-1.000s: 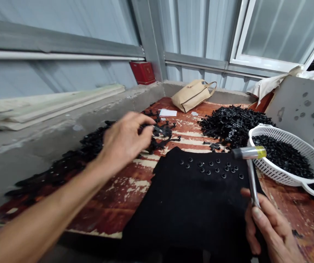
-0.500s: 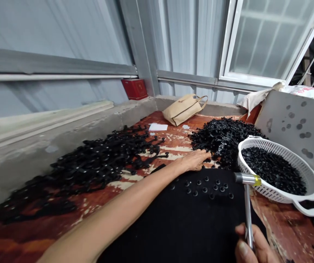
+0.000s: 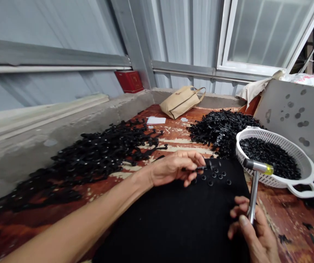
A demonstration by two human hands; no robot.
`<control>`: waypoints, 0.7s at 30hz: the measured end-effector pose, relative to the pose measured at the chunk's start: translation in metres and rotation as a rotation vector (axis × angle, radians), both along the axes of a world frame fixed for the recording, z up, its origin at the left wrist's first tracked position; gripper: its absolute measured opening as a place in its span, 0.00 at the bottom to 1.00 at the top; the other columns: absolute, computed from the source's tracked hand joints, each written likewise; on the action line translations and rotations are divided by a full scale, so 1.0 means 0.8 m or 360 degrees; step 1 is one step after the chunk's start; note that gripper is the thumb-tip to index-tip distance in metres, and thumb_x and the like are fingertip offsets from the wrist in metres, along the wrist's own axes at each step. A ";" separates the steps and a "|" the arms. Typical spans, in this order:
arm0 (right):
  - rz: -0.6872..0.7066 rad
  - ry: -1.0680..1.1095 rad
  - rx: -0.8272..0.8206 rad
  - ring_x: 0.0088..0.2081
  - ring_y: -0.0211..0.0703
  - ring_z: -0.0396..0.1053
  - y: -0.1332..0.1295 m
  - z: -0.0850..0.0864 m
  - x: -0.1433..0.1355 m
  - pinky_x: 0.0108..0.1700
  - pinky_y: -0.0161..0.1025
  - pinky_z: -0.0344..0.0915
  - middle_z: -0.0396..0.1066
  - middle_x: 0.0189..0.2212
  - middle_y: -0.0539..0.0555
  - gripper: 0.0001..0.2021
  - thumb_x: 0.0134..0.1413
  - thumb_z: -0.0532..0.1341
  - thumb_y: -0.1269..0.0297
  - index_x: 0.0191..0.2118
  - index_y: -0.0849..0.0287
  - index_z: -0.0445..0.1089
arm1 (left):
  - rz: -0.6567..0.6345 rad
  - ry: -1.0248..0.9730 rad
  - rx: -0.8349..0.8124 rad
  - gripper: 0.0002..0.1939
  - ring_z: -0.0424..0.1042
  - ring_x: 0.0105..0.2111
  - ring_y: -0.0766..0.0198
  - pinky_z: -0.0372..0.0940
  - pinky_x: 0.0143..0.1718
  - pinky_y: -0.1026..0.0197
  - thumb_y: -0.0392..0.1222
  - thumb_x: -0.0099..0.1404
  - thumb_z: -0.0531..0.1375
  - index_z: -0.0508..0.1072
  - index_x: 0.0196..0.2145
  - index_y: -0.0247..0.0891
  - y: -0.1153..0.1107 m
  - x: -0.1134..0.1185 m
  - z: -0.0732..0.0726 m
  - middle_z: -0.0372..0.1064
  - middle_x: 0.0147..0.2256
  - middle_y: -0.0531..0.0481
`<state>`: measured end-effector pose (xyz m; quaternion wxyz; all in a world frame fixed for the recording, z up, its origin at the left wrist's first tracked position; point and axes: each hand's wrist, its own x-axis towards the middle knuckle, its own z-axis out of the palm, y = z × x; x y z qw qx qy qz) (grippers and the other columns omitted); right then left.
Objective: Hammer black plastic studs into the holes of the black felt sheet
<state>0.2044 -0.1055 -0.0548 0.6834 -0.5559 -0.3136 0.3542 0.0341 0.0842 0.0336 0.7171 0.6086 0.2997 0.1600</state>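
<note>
Small black part point(image 3: 201, 168), slim, motion-blurred, gripped in fingertips of left hand point(image 3: 170, 168) above black cloth point(image 3: 179, 219). Metal-handled hammer point(image 3: 253, 193) gripped in right hand point(image 3: 258, 230), near cloth's right edge. Apparently partway: round studs point(image 3: 220, 176) out on matte cloth; seemingly unworked, glossy tangled heap point(image 3: 99, 153) left of cloth, second heap point(image 3: 225, 128) beyond; filled, slotted white basket point(image 3: 279, 179) at right, status unclear.

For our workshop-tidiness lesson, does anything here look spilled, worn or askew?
Yes: the tabletop's red surface is worn through in pale patches, and the tan bag slumps askew at the back. Whether any pieces spilled, I can't tell.
</note>
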 end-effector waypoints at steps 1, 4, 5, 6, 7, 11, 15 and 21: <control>-0.0024 -0.0059 0.0006 0.30 0.38 0.71 0.000 0.003 0.000 0.31 0.37 0.73 0.69 0.48 0.56 0.15 0.57 0.63 0.50 0.43 0.54 0.70 | -0.0061 -0.0019 -0.0209 0.13 0.64 0.21 0.70 0.63 0.21 0.66 0.42 0.50 0.63 0.70 0.34 0.35 -0.021 -0.003 -0.004 0.71 0.30 0.48; 0.0110 -0.0110 0.0005 0.33 0.38 0.72 -0.002 0.006 0.003 0.36 0.36 0.73 0.69 0.47 0.54 0.12 0.59 0.62 0.53 0.45 0.52 0.69 | -0.0116 -0.0005 -0.0586 0.15 0.63 0.19 0.72 0.61 0.18 0.67 0.46 0.52 0.66 0.71 0.33 0.33 -0.070 -0.004 -0.023 0.72 0.28 0.46; 0.0180 -0.0096 0.0009 0.31 0.37 0.72 -0.003 0.006 0.004 0.32 0.34 0.73 0.71 0.43 0.52 0.11 0.59 0.62 0.54 0.43 0.53 0.69 | -0.0106 -0.0027 -0.0653 0.16 0.63 0.19 0.72 0.61 0.18 0.68 0.48 0.53 0.67 0.71 0.33 0.33 -0.081 -0.002 -0.030 0.72 0.27 0.46; 0.0237 -0.0080 0.0011 0.29 0.35 0.71 -0.004 0.006 0.005 0.28 0.32 0.72 0.71 0.38 0.50 0.10 0.59 0.63 0.55 0.40 0.53 0.68 | -0.0086 -0.0070 -0.0693 0.18 0.62 0.19 0.72 0.61 0.18 0.68 0.50 0.53 0.67 0.71 0.33 0.33 -0.090 -0.001 -0.036 0.71 0.27 0.46; 0.0280 -0.0069 0.0002 0.25 0.34 0.69 -0.004 0.005 0.006 0.25 0.31 0.71 0.70 0.33 0.49 0.10 0.58 0.64 0.55 0.38 0.54 0.68 | -0.0053 -0.0128 -0.0708 0.19 0.62 0.19 0.72 0.60 0.18 0.68 0.52 0.53 0.68 0.71 0.32 0.32 -0.097 0.001 -0.041 0.71 0.27 0.46; 0.0388 -0.0091 0.0001 0.20 0.31 0.66 -0.006 0.005 0.009 0.20 0.29 0.68 0.67 0.26 0.45 0.11 0.56 0.65 0.55 0.35 0.55 0.66 | 0.0194 -0.0315 -0.0649 0.22 0.61 0.19 0.74 0.60 0.18 0.69 0.54 0.52 0.69 0.69 0.31 0.33 -0.117 0.014 -0.050 0.68 0.26 0.50; 0.0443 -0.0141 0.0053 0.21 0.32 0.64 -0.008 0.005 0.009 0.20 0.28 0.67 0.64 0.23 0.44 0.11 0.57 0.64 0.55 0.34 0.55 0.65 | 0.0474 -0.0413 -0.0654 0.24 0.64 0.19 0.72 0.63 0.20 0.66 0.55 0.50 0.70 0.67 0.35 0.37 -0.134 0.028 -0.058 0.65 0.27 0.56; 0.0379 -0.0199 0.0064 0.20 0.32 0.64 -0.011 0.001 0.006 0.20 0.29 0.67 0.63 0.23 0.43 0.10 0.60 0.62 0.55 0.35 0.54 0.63 | 0.0418 -0.0172 -0.0247 0.23 0.67 0.26 0.69 0.62 0.26 0.66 0.60 0.58 0.61 0.70 0.32 0.34 -0.141 0.026 -0.057 0.70 0.31 0.49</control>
